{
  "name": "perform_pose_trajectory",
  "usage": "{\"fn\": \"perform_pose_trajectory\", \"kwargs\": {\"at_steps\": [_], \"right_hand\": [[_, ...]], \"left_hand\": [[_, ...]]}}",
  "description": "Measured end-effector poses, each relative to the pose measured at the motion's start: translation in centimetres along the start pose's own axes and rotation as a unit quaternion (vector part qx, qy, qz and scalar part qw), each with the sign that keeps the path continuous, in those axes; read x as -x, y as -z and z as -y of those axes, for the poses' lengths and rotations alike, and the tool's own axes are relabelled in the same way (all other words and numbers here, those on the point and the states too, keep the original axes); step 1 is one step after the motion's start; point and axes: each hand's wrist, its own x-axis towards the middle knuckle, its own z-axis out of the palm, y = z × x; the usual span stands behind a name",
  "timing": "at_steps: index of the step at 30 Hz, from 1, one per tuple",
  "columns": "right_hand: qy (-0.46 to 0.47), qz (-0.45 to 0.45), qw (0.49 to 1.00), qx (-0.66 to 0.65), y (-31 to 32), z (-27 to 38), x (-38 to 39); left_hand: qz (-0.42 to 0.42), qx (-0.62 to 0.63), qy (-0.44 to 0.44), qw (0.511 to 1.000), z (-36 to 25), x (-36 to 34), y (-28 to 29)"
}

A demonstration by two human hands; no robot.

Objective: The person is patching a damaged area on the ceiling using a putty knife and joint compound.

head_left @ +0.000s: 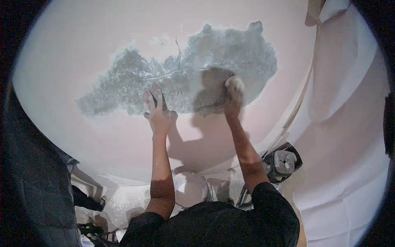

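Observation:
A large pale pink surface (pixel 103 138) fills the space ahead of me, with an irregular grey patch (pixel 238 45) across its middle. A thin crack (pixel 177 71) runs through that patch. My left hand (pixel 160 117) lies flat with fingers spread at the patch's lower edge, and it holds nothing. Farther right, my right hand (pixel 233 96) is closed at the patch. At its fingers is a pale, rounded, blurred shape whose kind I cannot make out. My arms cast dark shadows over the grey area.
Below stands a round white bucket (pixel 190 190). A dark container with a dusty grey block-like top (pixel 284 162) is at lower right. White sheeting (pixel 337 173) hangs at right, dark cloth (pixel 37 177) at left. A dark shoe (pixel 102 201) shows at lower left.

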Motion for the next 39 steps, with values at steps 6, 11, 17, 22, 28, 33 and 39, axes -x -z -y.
{"fn": "perform_pose_trajectory", "kwargs": {"at_steps": [6, 11, 17, 22, 28, 33, 39], "right_hand": [[0.022, 0.088, 0.995, -0.036, 0.3, 2.3, -0.1], [0.186, 0.145, 0.972, -0.006, 1.2, -5.0, 0.6], [-0.040, -0.111, 0.988, -0.103, 3.8, -4.0, -5.9], [0.380, 0.185, 0.905, 0.045, 3.9, -4.6, -7.0], [-0.016, -0.040, 0.998, -0.035, 6.0, -11.8, -10.3], [0.054, 0.230, 0.971, -0.030, 2.6, -8.0, -7.6], [-0.001, 0.101, 0.987, -0.122, 5.3, -10.9, -10.4]], "left_hand": [[0.036, -0.039, 0.047, 0.997, -0.8, 0.0, 0.7], [0.054, -0.074, 0.043, 0.995, -0.2, -0.6, 0.6], [0.026, 0.031, 0.016, 0.999, -0.8, -0.6, 0.4], [0.025, 0.013, 0.017, 0.999, 1.3, -0.8, -0.4], [0.031, 0.026, -0.031, 0.999, 0.7, -0.8, 0.0], [0.021, 0.071, -0.014, 0.997, 0.6, -1.0, -0.2], [0.001, 0.090, -0.021, 0.996, 1.2, -0.6, 0.8]]}}
